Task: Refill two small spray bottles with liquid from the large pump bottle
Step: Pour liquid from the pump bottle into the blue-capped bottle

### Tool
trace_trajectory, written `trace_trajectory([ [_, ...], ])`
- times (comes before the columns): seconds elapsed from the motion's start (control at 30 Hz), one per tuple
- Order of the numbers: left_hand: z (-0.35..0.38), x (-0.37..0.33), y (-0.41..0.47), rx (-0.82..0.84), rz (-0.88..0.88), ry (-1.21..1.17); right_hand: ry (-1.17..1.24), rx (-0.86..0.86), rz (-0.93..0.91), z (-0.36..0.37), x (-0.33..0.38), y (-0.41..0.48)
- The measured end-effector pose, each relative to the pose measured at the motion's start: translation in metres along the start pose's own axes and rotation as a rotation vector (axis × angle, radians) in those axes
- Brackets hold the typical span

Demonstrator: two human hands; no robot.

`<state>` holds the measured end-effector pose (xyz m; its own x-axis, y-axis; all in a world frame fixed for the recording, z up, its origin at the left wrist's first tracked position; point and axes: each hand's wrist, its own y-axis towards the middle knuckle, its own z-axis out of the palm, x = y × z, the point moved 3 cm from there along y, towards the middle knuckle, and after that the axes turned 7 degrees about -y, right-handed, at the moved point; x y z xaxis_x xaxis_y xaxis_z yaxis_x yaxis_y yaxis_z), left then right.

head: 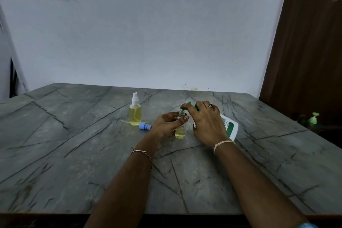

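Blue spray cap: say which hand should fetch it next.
Left, probably: the left hand holds the small bottle just beside the blue spray cap; the right hand grips the pump bottle farther away.

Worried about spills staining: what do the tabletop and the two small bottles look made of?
Tabletop: looks like grey stone or stone-print laminate, fairly matte, with dark veins. Capped bottle and open bottle: clear, glossy plastic or glass, cannot tell which; the yellow liquid shows through.
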<state>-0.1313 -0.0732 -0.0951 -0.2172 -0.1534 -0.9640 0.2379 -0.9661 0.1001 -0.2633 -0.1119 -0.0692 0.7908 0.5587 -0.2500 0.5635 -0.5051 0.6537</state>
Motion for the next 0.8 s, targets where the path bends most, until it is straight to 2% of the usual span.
trace_trajectory([
  [0.2,-0.0010,0.0010,0.0006,0.009,-0.004,0.008,-0.047,0.030,-0.030,-0.0007,-0.0057,-0.0072],
  [0.53,-0.0008,-0.0005,-0.0002,-0.005,-0.007,0.012,0.070,0.031,0.007,-0.0030,-0.0026,-0.0006],
  [0.8,-0.0030,0.0019,0.0012,-0.010,0.012,0.055,0.035,0.039,-0.005,-0.0006,-0.0034,-0.0033],
])
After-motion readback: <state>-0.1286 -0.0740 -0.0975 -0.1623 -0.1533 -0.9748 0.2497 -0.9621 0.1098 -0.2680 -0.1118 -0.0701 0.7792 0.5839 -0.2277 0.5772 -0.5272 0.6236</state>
